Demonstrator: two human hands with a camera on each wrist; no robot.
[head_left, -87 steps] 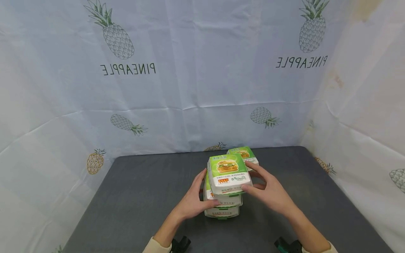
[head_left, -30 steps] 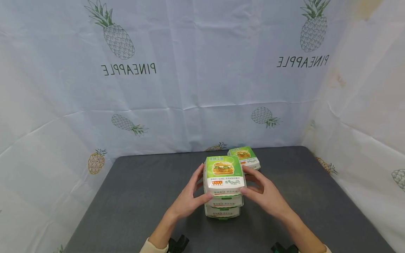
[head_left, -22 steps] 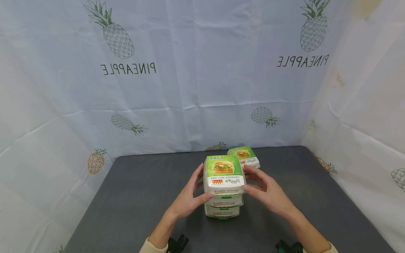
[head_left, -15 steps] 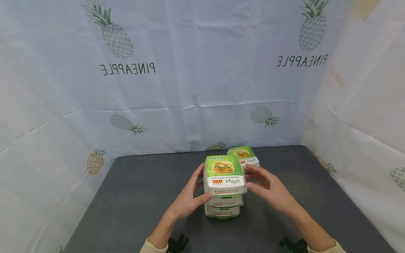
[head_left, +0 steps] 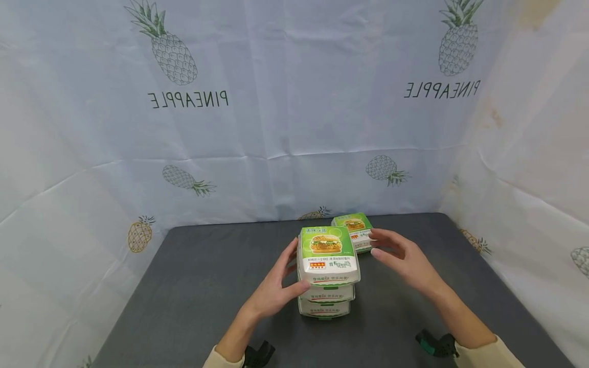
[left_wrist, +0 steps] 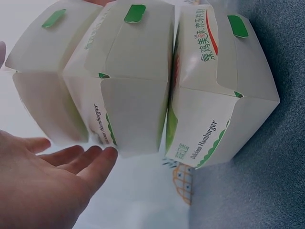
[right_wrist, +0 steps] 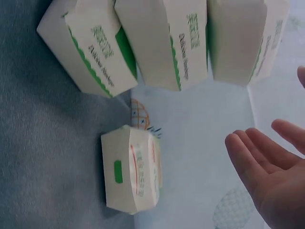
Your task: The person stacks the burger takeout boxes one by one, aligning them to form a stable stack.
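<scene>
Three green-and-white hamburger boxes are stacked in the head view: top box (head_left: 327, 263), middle box (head_left: 330, 293) and bottom box (head_left: 324, 309). My left hand (head_left: 271, 294) is at the stack's left side, fingers extended along the top box and thumb near its front corner. Its fingers (left_wrist: 97, 167) lie close beside the upper boxes in the left wrist view; whether they touch is unclear. To the right of the stack, my right hand (head_left: 409, 260) hovers apart from it with relaxed fingers, holding nothing. In the right wrist view, a visible gap separates that hand (right_wrist: 274, 176) from every box.
A fourth hamburger box (head_left: 353, 225) sits behind the stack to the right, partly covered by it. The dark grey table (head_left: 221, 266) ends at a white cloth backdrop (head_left: 317, 117) printed with pineapples. Cloth also hangs along both sides.
The top box has shifted left and squared up on the stack. My right hand has let go of it and moved right. The left hand moved slightly upward earlier, then stayed beside the stack.
</scene>
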